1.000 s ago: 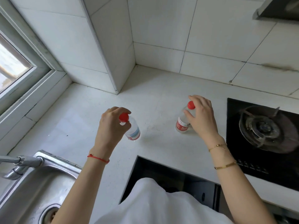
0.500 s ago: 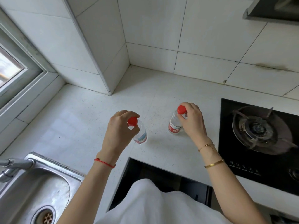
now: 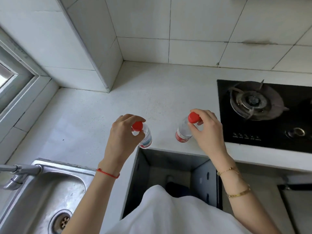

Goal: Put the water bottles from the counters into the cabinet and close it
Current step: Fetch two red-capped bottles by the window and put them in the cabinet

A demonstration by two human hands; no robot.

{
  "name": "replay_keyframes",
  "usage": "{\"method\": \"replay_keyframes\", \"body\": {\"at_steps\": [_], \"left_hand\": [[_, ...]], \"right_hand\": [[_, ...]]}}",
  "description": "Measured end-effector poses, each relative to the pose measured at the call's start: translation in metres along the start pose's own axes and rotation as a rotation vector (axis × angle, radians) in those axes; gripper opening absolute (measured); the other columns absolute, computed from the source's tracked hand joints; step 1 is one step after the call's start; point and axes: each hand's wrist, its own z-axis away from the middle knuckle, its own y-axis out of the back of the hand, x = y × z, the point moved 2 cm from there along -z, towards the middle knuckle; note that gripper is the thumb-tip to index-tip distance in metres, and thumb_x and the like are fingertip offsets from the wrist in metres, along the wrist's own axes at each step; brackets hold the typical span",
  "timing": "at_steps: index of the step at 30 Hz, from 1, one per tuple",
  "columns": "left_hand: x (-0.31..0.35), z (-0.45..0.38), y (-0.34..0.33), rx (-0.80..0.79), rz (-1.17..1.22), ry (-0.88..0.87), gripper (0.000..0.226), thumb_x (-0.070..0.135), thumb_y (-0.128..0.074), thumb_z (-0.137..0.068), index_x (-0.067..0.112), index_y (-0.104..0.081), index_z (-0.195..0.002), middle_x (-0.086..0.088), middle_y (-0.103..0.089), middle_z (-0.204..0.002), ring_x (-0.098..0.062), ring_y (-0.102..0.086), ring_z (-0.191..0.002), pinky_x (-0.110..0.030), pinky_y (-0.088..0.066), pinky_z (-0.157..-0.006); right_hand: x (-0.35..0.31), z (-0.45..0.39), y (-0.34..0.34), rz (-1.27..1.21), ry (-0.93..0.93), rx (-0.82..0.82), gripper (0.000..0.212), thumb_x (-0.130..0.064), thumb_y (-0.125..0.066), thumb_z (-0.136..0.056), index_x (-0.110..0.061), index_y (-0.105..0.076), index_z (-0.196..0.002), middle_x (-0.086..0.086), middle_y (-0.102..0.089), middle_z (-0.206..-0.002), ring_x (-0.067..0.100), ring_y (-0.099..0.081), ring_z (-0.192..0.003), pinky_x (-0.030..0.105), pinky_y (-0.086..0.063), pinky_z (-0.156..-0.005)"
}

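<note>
Two small clear plastic water bottles with red screw caps, one per hand, above the front edge of the pale speckled counter [image 3: 87, 115]. Left hand [image 3: 121, 137] was closed around the neck of the blue-labelled bottle [image 3: 145, 138], fingers curled just under its cap, body hanging tilted over the counter lip. Right hand [image 3: 206, 130] pinched the neck of the red-labelled bottle [image 3: 183, 133] below its cap; whether its base touched the counter could not be told. Neck holds likely chosen because they let each bottle be carried one-handed and lowered base first.

Directly below, the open grey cabinet [image 3: 170, 164] under the counter gaped, interior dim. Both bottles sat near that opening, so the carry looked short. Steel sink [image 3: 50, 191] lay to the left, black gas hob [image 3: 263, 114] to the right. Door not yet closed.
</note>
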Motion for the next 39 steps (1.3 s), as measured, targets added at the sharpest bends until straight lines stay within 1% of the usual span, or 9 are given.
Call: {"method": "replay_keyframes", "body": {"at_steps": [4, 9, 11, 15, 18, 22, 30, 35, 39], "left_hand": [[0.006, 0.034, 0.003, -0.083, 0.044, -0.072, 0.031, 0.01, -0.079, -0.074, 0.016, -0.074, -0.103, -0.001, -0.072, -0.104, -0.013, -0.06, -0.085, -0.025, -0.055, -0.078], [0.017, 0.08, 0.002, -0.204, 0.091, -0.168, 0.031, 0.008, -0.078, -0.072, 0.018, -0.074, -0.101, 0.001, -0.072, -0.103, -0.011, -0.058, -0.083, -0.019, -0.05, -0.076], [0.024, 0.099, 0.0, -0.261, 0.107, -0.206, 0.031, 0.008, -0.078, -0.072, 0.018, -0.074, -0.1, 0.001, -0.072, -0.103, -0.013, -0.061, -0.084, -0.021, -0.053, -0.076], [0.045, 0.13, -0.009, -0.365, 0.109, -0.303, 0.033, 0.008, -0.078, -0.071, 0.018, -0.074, -0.101, 0.0, -0.072, -0.103, -0.017, -0.065, -0.091, -0.027, -0.057, -0.079], [0.065, 0.152, -0.017, -0.434, 0.129, -0.385, 0.035, 0.007, -0.078, -0.069, 0.018, -0.074, -0.102, 0.0, -0.072, -0.103, -0.016, -0.064, -0.09, -0.027, -0.056, -0.078], [0.099, 0.18, -0.03, -0.507, 0.123, -0.482, 0.038, 0.014, -0.08, -0.072, 0.017, -0.072, -0.108, -0.002, -0.072, -0.109, -0.021, -0.066, -0.097, -0.035, -0.06, -0.082], [0.184, 0.229, -0.078, -0.571, 0.12, -0.617, 0.037, 0.016, -0.08, -0.073, 0.019, -0.07, -0.109, 0.0, -0.07, -0.11, -0.016, -0.064, -0.098, -0.025, -0.056, -0.082], [0.25, 0.262, -0.123, -0.567, 0.11, -0.608, 0.036, 0.014, -0.079, -0.073, 0.019, -0.071, -0.108, 0.001, -0.07, -0.11, -0.016, -0.064, -0.097, -0.02, -0.051, -0.08], [0.306, 0.284, -0.163, -0.535, 0.101, -0.565, 0.037, 0.014, -0.08, -0.073, 0.02, -0.071, -0.108, 0.002, -0.07, -0.109, -0.014, -0.064, -0.097, -0.014, -0.048, -0.08]], "right_hand": [[-0.011, 0.065, 0.008, 0.001, -0.089, 0.042, 0.04, -0.013, -0.074, -0.082, -0.013, -0.061, -0.121, 0.006, -0.062, -0.117, 0.023, -0.06, -0.102, 0.037, -0.055, -0.092], [-0.018, 0.147, 0.021, 0.012, -0.202, 0.11, 0.04, -0.011, -0.074, -0.082, -0.011, -0.062, -0.12, 0.007, -0.063, -0.117, 0.023, -0.059, -0.108, 0.032, -0.051, -0.093], [-0.022, 0.177, 0.029, 0.014, -0.242, 0.136, 0.04, -0.009, -0.074, -0.081, -0.01, -0.063, -0.12, 0.008, -0.063, -0.117, 0.023, -0.06, -0.106, 0.031, -0.051, -0.092], [-0.022, 0.233, 0.046, 0.061, -0.324, 0.186, 0.042, -0.011, -0.074, -0.08, -0.011, -0.063, -0.12, 0.007, -0.063, -0.115, 0.021, -0.061, -0.097, 0.019, -0.044, -0.084], [-0.016, 0.27, 0.061, 0.079, -0.373, 0.228, 0.04, -0.012, -0.073, -0.081, -0.014, -0.063, -0.12, 0.004, -0.064, -0.113, 0.017, -0.059, -0.093, 0.01, -0.039, -0.082], [-0.006, 0.313, 0.085, 0.116, -0.426, 0.315, 0.04, -0.009, -0.073, -0.08, -0.013, -0.063, -0.119, 0.004, -0.064, -0.111, 0.008, -0.052, -0.087, 0.002, -0.034, -0.081], [0.045, 0.38, 0.145, 0.141, -0.483, 0.442, 0.039, -0.009, -0.073, -0.081, -0.014, -0.064, -0.118, 0.001, -0.063, -0.106, 0.011, -0.052, -0.09, 0.022, -0.044, -0.084], [0.103, 0.408, 0.2, 0.133, -0.452, 0.439, 0.037, -0.009, -0.075, -0.078, -0.013, -0.065, -0.114, 0.003, -0.066, -0.103, 0.01, -0.051, -0.087, 0.017, -0.042, -0.082], [0.155, 0.422, 0.251, 0.133, -0.414, 0.375, 0.036, -0.009, -0.075, -0.078, -0.013, -0.065, -0.112, 0.003, -0.064, -0.103, 0.01, -0.051, -0.086, 0.021, -0.045, -0.082]]}}
